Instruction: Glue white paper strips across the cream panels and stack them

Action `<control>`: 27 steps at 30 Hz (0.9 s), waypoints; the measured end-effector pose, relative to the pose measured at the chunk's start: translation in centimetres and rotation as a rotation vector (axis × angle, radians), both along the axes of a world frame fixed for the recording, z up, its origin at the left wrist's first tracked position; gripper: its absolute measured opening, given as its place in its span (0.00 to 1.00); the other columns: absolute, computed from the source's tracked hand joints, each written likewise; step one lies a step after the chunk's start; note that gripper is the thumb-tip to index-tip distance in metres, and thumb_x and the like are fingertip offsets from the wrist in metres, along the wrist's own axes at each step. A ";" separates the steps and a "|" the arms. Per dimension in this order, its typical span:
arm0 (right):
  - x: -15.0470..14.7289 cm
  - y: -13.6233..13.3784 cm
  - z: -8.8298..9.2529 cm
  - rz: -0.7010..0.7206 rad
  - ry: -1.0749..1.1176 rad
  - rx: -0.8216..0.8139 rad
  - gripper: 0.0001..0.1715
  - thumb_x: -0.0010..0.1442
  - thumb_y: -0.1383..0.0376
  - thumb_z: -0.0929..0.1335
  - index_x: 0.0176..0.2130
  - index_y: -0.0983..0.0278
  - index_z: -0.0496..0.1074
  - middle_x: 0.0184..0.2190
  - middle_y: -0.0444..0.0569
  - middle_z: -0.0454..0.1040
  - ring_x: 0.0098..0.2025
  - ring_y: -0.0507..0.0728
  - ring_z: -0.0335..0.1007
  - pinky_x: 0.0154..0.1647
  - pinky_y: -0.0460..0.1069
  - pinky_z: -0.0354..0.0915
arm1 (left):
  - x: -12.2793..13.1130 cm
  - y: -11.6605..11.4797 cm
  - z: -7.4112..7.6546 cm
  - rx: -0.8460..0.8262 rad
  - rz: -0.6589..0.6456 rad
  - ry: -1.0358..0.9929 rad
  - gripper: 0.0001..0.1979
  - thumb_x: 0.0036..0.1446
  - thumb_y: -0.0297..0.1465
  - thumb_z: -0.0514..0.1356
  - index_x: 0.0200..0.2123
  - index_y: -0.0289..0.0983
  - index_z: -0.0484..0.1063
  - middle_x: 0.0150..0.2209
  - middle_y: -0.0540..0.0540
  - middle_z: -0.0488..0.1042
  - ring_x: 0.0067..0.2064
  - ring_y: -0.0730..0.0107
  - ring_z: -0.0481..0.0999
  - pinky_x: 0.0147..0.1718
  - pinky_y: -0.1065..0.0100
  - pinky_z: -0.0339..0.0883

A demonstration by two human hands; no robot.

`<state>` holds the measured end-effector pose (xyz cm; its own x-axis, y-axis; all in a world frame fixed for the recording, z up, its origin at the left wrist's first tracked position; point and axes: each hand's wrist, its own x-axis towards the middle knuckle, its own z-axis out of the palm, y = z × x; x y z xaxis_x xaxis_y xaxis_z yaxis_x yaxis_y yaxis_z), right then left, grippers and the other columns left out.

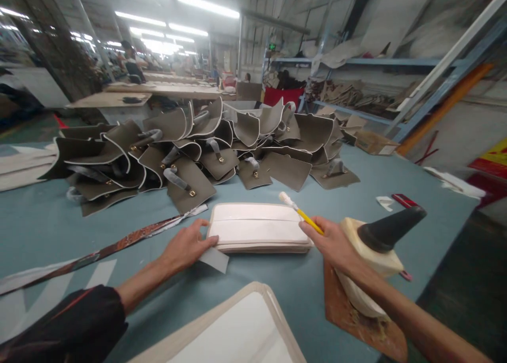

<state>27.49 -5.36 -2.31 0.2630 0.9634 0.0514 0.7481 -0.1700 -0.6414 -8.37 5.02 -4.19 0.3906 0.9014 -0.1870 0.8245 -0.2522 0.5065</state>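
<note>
A white, glue-coated leather panel (257, 225) lies flat on the blue-grey table (47, 220) in front of me. My left hand (184, 247) rests at its left edge, fingers curled against the panel's side and on a small grey scrap (216, 259). My right hand (332, 241) pinches a yellow-handled brush (299, 211) whose white tip hovers over the panel's right upper corner. Just behind that hand stands a cream glue bottle with a black cone spout (380, 241) on a brown board (356, 320).
A heap of grey-brown bag flaps with straps and gold studs (198, 146) fills the table's middle. A long brown strip (99, 252) lies at left, a cream-edged white panel (237, 331) at the near edge. Shelving (356, 77) stands at right; people work at far tables.
</note>
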 end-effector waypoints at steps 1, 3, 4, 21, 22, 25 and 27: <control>-0.9 0.3 -0.9 -0.020 0.015 0.025 0.26 0.68 0.44 0.60 0.31 0.60 0.69 0.26 0.45 0.72 0.31 0.59 0.70 0.31 0.49 0.60 | -0.1 0.1 -0.1 -0.035 0.021 -0.030 0.30 0.60 0.51 0.54 0.55 0.35 0.68 0.27 0.50 0.74 0.33 0.58 0.75 0.32 0.64 0.61; -2.3 0.9 -2.1 -0.037 -0.011 0.065 0.26 0.69 0.45 0.58 0.30 0.58 0.65 0.24 0.44 0.70 0.29 0.58 0.68 0.30 0.50 0.59 | -0.2 0.2 -0.5 -0.100 0.035 -0.101 0.30 0.58 0.53 0.55 0.53 0.35 0.69 0.23 0.53 0.71 0.29 0.62 0.73 0.29 0.66 0.59; -2.8 1.2 -2.5 -0.025 -0.034 0.069 0.25 0.70 0.46 0.57 0.31 0.58 0.64 0.25 0.44 0.70 0.29 0.58 0.68 0.31 0.50 0.59 | -0.3 0.2 -0.6 -0.123 0.039 -0.137 0.31 0.57 0.53 0.55 0.52 0.35 0.70 0.22 0.54 0.69 0.28 0.63 0.72 0.28 0.66 0.58; -3.9 1.4 -3.5 0.045 -0.252 -0.069 0.20 0.73 0.53 0.55 0.35 0.58 0.64 0.29 0.49 0.75 0.32 0.61 0.71 0.31 0.50 0.53 | -1.1 -0.5 0.8 -0.347 0.254 -0.547 0.28 0.54 0.55 0.61 0.46 0.37 0.73 0.31 0.51 0.75 0.29 0.71 0.68 0.28 0.69 0.55; -3.9 1.4 -3.5 0.047 -0.250 -0.067 0.20 0.73 0.53 0.55 0.35 0.58 0.65 0.29 0.49 0.75 0.32 0.61 0.71 0.31 0.50 0.53 | -1.2 -0.6 1.0 -0.376 0.268 -0.549 0.28 0.53 0.55 0.62 0.43 0.37 0.73 0.29 0.53 0.73 0.28 0.73 0.65 0.27 0.70 0.53; -3.7 1.2 -3.6 0.056 -0.230 -0.045 0.20 0.73 0.53 0.55 0.36 0.58 0.65 0.30 0.50 0.75 0.33 0.60 0.71 0.32 0.50 0.54 | -1.1 -1.0 1.9 -0.499 0.264 -0.557 0.30 0.47 0.58 0.67 0.35 0.37 0.71 0.25 0.55 0.69 0.25 0.75 0.61 0.25 0.71 0.50; -3.7 1.2 -3.7 0.061 -0.210 -0.026 0.20 0.73 0.52 0.55 0.36 0.59 0.65 0.30 0.50 0.75 0.33 0.60 0.71 0.32 0.50 0.54 | -0.7 -1.4 2.6 -0.579 0.240 -0.576 0.32 0.43 0.59 0.69 0.35 0.36 0.72 0.27 0.52 0.72 0.26 0.74 0.65 0.26 0.71 0.54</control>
